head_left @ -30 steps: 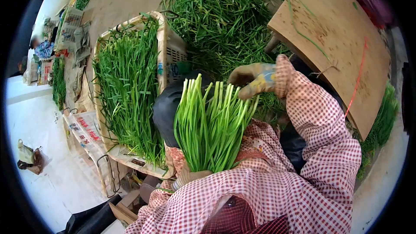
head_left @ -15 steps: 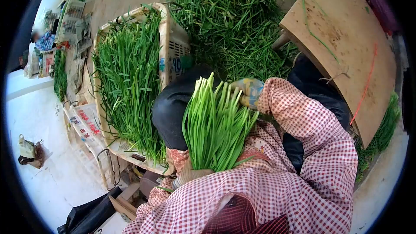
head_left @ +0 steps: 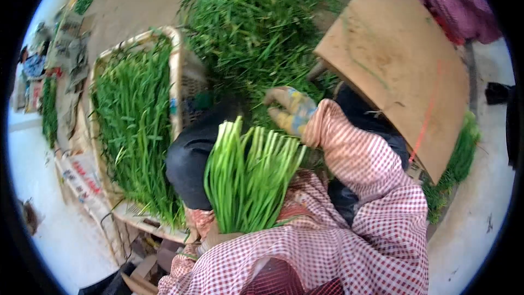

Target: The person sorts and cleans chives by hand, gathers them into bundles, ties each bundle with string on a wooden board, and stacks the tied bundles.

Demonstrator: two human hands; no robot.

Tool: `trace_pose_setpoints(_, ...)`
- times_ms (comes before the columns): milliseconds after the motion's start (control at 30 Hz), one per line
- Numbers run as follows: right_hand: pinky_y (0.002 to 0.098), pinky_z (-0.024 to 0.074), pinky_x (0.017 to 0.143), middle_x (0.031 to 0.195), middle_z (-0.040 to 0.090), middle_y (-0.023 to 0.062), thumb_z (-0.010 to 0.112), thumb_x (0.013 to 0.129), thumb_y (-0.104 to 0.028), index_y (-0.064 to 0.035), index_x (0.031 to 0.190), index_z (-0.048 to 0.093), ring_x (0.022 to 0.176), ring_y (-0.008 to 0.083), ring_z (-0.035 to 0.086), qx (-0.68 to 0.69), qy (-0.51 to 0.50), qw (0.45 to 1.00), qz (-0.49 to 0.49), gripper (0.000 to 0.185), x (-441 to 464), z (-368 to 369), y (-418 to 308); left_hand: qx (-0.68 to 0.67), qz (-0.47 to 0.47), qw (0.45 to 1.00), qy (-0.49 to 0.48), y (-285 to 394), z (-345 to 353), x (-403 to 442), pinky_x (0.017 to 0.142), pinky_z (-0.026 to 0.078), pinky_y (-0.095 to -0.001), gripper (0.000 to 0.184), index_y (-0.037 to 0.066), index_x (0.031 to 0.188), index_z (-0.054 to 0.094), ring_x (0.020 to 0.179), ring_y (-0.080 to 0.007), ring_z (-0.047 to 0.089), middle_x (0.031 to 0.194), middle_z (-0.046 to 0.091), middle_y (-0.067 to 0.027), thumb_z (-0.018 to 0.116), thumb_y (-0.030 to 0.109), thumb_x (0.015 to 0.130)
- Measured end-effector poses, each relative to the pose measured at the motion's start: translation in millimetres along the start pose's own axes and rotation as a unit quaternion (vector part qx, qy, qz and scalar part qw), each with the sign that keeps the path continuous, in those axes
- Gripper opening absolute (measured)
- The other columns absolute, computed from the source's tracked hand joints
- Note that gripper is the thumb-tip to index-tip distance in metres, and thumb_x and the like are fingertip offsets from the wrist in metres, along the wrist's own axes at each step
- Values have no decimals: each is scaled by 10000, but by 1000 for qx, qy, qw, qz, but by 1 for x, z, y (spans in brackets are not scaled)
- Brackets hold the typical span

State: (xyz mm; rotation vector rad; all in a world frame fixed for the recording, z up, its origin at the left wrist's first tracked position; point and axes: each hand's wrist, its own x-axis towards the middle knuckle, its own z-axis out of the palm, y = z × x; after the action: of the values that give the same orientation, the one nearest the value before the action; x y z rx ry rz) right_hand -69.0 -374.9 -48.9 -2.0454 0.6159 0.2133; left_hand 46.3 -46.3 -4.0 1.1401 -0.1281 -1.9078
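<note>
Here, the left hand seemingly grips greens; right hand curves nearby, unclenched.

Pretty soft, even light here, though the white surface at left looks nearly washed out. Motion blur smears the chive bunch, fisheye bows the tan board, corners go black.

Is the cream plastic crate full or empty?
Full, as seen from above: long green leafy stalks crowd the cream plastic crate up to its rim.
</note>
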Motion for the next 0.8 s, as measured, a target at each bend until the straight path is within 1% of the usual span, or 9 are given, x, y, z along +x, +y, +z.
trace_pose_setpoints(133, 487, 382, 1036, 1273, 519, 215, 596, 884, -266, -64, 1280, 476, 1227, 391, 476, -198, 424, 882, -57, 460, -73, -38, -26, 32, 11, 999, -15, 4, -4, 3, 1024, 427, -386, 811, 22, 1420, 341, 1224, -210, 504, 1348, 519, -117, 782, 68, 740)
trace_pose_setpoints(200, 474, 380, 1035, 1288, 501, 235, 628, 859, -264, -34, 1287, 464, 1230, 422, 458, -81, 493, 866, -12, 512, -102, -58, 13, 47, 17, 998, -28, 5, -6, 4, 1024, 427, -385, 813, 22, 1420, 340, 1224, -209, 504, 1348, 519, -117, 783, 67, 739)
trace_pose_setpoints(333, 469, 407, 1011, 1248, 529, 242, 655, 833, -282, -6, 1294, 458, 1156, 433, 509, -209, 590, 771, 113, 572, -110, -65, 143, 70, 28, 996, -43, 2, -9, 1, 1024, 427, -385, 816, 22, 1420, 340, 1224, -208, 504, 1348, 519, -117, 785, 66, 738)
trace_pose_setpoints(400, 463, 425, 993, 1200, 556, 231, 655, 826, -330, -8, 1308, 460, 1103, 416, 547, -213, 569, 776, 169, 612, -87, -63, 121, 78, 31, 995, -47, 0, -9, -3, 1024, 427, -384, 818, 22, 1420, 339, 1223, -207, 504, 1348, 519, -116, 786, 65, 737)
trace_pose_setpoints(467, 438, 433, 990, 1183, 580, 208, 641, 833, -412, -17, 1314, 473, 1085, 369, 572, -197, 430, 868, 149, 645, -43, -57, 37, 83, 38, 995, -47, -8, -6, -9, 1024, 427, -384, 819, 22, 1420, 339, 1223, -206, 503, 1348, 519, -116, 787, 64, 736)
trace_pose_setpoints(567, 400, 430, 987, 1189, 595, 170, 612, 856, -494, -27, 1302, 501, 1080, 308, 580, 42, 243, 969, 31, 655, -29, -49, -20, 95, 59, 993, -36, -18, 3, -24, 1024, 427, -384, 822, 22, 1420, 339, 1223, -205, 503, 1348, 520, -116, 788, 63, 734)
trace_pose_setpoints(633, 348, 438, 917, 1117, 626, 100, 581, 886, -539, -33, 1259, 548, 997, 214, 580, 254, 168, 948, -98, 630, -4, -34, 35, 109, 85, 990, -22, -22, 6, -30, 1024, 427, -383, 823, 22, 1421, 338, 1223, -204, 503, 1347, 520, -116, 790, 62, 733)
trace_pose_setpoints(667, 324, 439, 841, 1037, 629, 57, 597, 885, -508, -40, 1213, 572, 937, 150, 562, 293, 247, 919, 96, 572, -33, -37, -10, 118, 98, 988, -16, -23, 9, -33, 1024, 427, -383, 824, 22, 1421, 338, 1223, -204, 503, 1347, 520, -115, 790, 62, 733)
trace_pose_setpoints(800, 392, 451, 930, 1138, 606, 86, 606, 814, -654, -64, 1248, 538, 1048, 212, 568, 671, 118, 729, 71, 736, -58, 49, 53, 159, 150, 976, 17, -24, 19, -37, 1024, 427, -383, 828, 22, 1421, 337, 1223, -202, 503, 1347, 520, -115, 792, 61, 731)
